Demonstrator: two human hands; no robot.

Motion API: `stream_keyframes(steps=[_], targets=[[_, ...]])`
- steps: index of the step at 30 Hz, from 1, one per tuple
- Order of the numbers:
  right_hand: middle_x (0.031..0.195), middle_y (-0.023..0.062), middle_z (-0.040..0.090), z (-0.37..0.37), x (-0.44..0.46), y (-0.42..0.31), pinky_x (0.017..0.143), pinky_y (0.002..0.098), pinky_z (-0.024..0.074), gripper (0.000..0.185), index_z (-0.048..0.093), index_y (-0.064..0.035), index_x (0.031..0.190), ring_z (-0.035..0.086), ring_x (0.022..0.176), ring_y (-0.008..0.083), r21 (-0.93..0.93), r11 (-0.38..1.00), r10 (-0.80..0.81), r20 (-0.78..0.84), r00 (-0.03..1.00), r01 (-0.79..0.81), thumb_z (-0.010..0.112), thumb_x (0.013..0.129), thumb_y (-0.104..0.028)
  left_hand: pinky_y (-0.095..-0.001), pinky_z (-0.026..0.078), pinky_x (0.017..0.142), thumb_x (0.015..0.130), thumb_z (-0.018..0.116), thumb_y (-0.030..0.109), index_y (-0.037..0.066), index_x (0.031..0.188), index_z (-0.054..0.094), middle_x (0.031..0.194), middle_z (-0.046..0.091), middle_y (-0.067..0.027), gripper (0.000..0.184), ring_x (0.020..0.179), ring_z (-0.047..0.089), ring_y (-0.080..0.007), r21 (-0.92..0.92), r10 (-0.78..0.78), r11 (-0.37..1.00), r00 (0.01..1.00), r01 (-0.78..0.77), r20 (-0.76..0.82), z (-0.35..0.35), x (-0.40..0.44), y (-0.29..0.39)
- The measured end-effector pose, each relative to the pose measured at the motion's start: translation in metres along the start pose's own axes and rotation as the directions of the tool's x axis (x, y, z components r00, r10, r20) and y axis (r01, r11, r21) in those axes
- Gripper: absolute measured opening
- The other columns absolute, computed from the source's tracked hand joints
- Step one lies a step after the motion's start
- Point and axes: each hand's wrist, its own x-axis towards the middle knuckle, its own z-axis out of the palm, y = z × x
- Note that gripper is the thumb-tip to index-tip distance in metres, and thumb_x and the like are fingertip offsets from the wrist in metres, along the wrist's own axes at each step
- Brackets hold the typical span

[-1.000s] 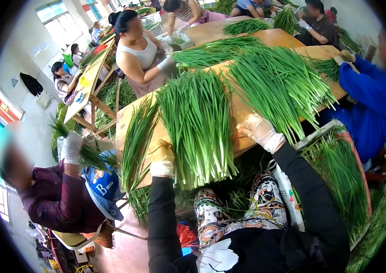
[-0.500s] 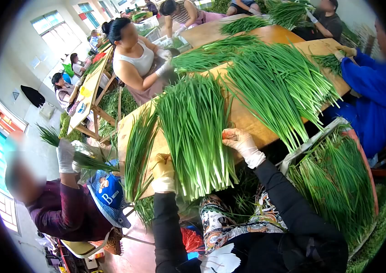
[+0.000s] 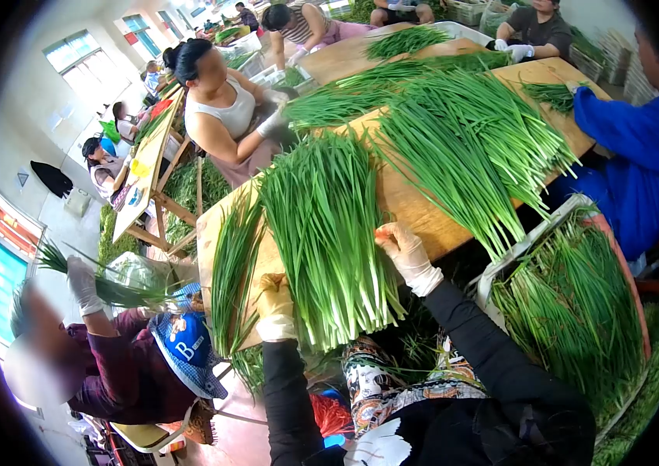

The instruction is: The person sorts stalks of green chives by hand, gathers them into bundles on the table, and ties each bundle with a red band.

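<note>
A thick pile of garlic chives [image 3: 329, 233] lies on the wooden table in front of me, white stem ends over the near edge. My left hand [image 3: 275, 304], in a pale glove, is at the pile's left side near the stems, its fingers curled and closed. Against the right side my gloved right hand [image 3: 403, 255] has its fingers drawn together, an orange-red spot at the fingertips. Whether either hand pinches any stems is hidden. A thinner strip of chives [image 3: 230, 272] lies left of my left hand.
More chives [image 3: 465, 155] cover the wooden table [image 3: 434, 225] further right. A lined basket [image 3: 570, 311] full of chives stands at my right. A co-worker in purple [image 3: 131, 361] holds chives at left; a blue-sleeved person [image 3: 632, 147] sits at right. Others work across the table.
The view has shifted slightly. My hands stay at both sides of the pile. The co-worker at left has lowered their chives a little; a person at the far right has put down a bunch.
</note>
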Motion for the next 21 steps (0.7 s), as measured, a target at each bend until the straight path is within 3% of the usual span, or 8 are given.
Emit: stream_keyframes(steps=[3, 6, 8, 11, 16, 18, 19, 21], targets=[[0.084, 0.0032, 0.061, -0.002, 0.002, -0.018, 0.068, 0.0224, 0.0462, 0.023, 0.054, -0.0061, 0.095, 0.058, 0.073, 0.0096, 0.259, 0.929, 0.248, 0.096, 0.964, -0.265, 0.064, 0.074, -0.008, -0.0257, 0.039, 0.061, 0.079, 0.053, 0.004, 0.002, 0.079, 0.047, 0.070, 0.052, -0.0064, 0.006, 0.062, 0.046, -0.0144, 0.084, -0.031, 0.996, 0.999, 0.030, 0.010, -0.002, -0.004, 0.015], [0.084, 0.0038, 0.061, 0.001, -0.003, -0.010, 0.068, 0.0228, 0.0463, 0.025, 0.058, -0.0064, 0.098, 0.058, 0.073, 0.0106, 0.238, 0.920, 0.295, 0.105, 0.950, -0.312, 0.064, 0.074, -0.008, -0.0269, 0.039, 0.061, 0.079, 0.053, 0.004, 0.003, 0.079, 0.047, 0.070, 0.051, -0.0071, 0.007, 0.063, 0.046, -0.0159, 0.028, 0.027, 0.999, 1.000, -0.027, 0.006, 0.001, 0.003, -0.020], [0.083, 0.0068, 0.061, -0.002, -0.001, -0.015, 0.067, 0.0251, 0.0464, 0.023, 0.060, -0.0062, 0.096, 0.059, 0.073, 0.0146, 0.118, 0.968, 0.212, 0.086, 0.973, -0.221, 0.064, 0.074, -0.011, -0.0280, 0.039, 0.063, 0.078, 0.053, 0.003, 0.003, 0.079, 0.047, 0.073, 0.052, -0.0079, 0.006, 0.064, 0.048, -0.0166, 0.165, 0.103, 0.981, 0.995, -0.099, -0.016, -0.001, 0.001, -0.012], [0.082, 0.0088, 0.060, 0.001, 0.001, -0.009, 0.068, 0.0302, 0.0454, 0.016, 0.061, -0.0069, 0.088, 0.058, 0.076, 0.0236, 0.011, 0.995, 0.101, 0.078, 0.992, -0.102, 0.063, 0.073, -0.013, -0.0240, 0.041, 0.057, 0.076, 0.058, 0.003, 0.000, 0.075, 0.052, 0.068, 0.055, -0.0063, 0.006, 0.059, 0.049, -0.0125, 0.074, 0.080, 0.994, 0.996, -0.076, -0.042, 0.002, 0.005, -0.019], [0.081, 0.0085, 0.057, 0.003, 0.001, -0.011, 0.069, 0.0331, 0.0434, 0.009, 0.053, -0.0067, 0.083, 0.053, 0.075, 0.0276, -0.150, 0.986, -0.071, 0.018, 0.997, 0.073, 0.058, 0.075, -0.009, -0.0225, 0.040, 0.057, 0.077, 0.058, 0.004, 0.000, 0.076, 0.052, 0.070, 0.055, -0.0051, 0.007, 0.060, 0.048, -0.0104, 0.110, 0.130, 0.986, 0.991, -0.126, -0.027, -0.001, 0.005, -0.019], [0.080, 0.0089, 0.056, 0.006, -0.004, -0.015, 0.069, 0.0307, 0.0443, 0.006, 0.052, -0.0061, 0.083, 0.055, 0.075, 0.0244, 0.058, 0.998, 0.029, -0.161, 0.987, -0.020, 0.056, 0.079, -0.009, -0.0224, 0.040, 0.060, 0.079, 0.050, -0.002, 0.001, 0.077, 0.046, 0.071, 0.051, -0.0050, 0.006, 0.063, 0.047, -0.0116, -0.067, -0.031, 0.997, 1.000, 0.031, 0.005, -0.001, 0.005, -0.020], [0.082, 0.0066, 0.058, 0.008, -0.004, -0.017, 0.069, 0.0264, 0.0450, 0.007, 0.052, -0.0043, 0.087, 0.057, 0.074, 0.0166, 0.220, 0.969, 0.149, -0.159, 0.976, -0.112, 0.053, 0.082, -0.010, -0.0210, 0.040, 0.058, 0.079, 0.050, -0.002, 0.002, 0.077, 0.045, 0.070, 0.051, -0.0037, 0.007, 0.061, 0.046, -0.0097, -0.075, -0.004, 0.997, 1.000, 0.002, -0.024, 0.000, 0.002, -0.013], [0.085, 0.0061, 0.059, 0.007, -0.005, -0.017, 0.070, 0.0243, 0.0451, 0.009, 0.052, -0.0034, 0.089, 0.056, 0.075, 0.0132, 0.399, 0.894, 0.278, -0.131, 0.952, -0.207, 0.053, 0.083, -0.010, -0.0208, 0.040, 0.058, 0.080, 0.051, -0.001, 0.002, 0.077, 0.045, 0.070, 0.051, -0.0033, 0.007, 0.061, 0.046, -0.0094, -0.078, -0.050, 0.996, 0.999, 0.049, -0.007, -0.002, 0.001, -0.007]])
